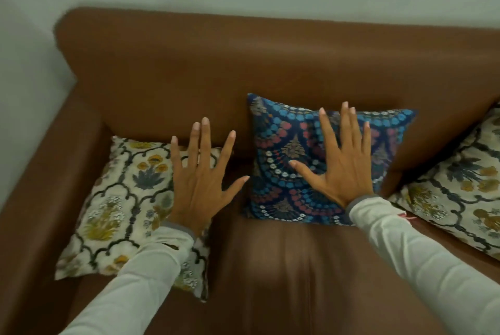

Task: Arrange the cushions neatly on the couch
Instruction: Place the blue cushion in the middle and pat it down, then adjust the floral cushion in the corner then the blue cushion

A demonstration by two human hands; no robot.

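Three cushions are seen on the brown couch (270, 64): a cream floral cushion (127, 199) lying flat on the seat at the left end by the armrest, a blue patterned cushion (297, 150) propped against the backrest near the middle, and a second cream floral cushion (460, 191) at the right, cut off by the frame edge.

Left hand (200, 186): fingers spread wide, nothing pinched, held over the right edge of the left cushion. Contact cannot be told. Right hand (343, 169): fingers also splayed, palm over the face of the blue cushion, apparently pressed flat on it; no grasp taken.

Handling, judged: the cushions are expected to be light, soft and compliant, with woven covers that give decent friction. The couch upholstery looks like smooth leather, so a propped cushion may slide down at its base. Nothing fragile. The filling will deform under a palm, so pats reshape rather than move.

Where to take hold: for repositioning, two opposite side edges or the top corners are best pinched, where the seam gives firm fabric. For the flat left cushion, the far edge is probably best lifted and the cushion stood against the backrest. The blue one likely needs only squaring.
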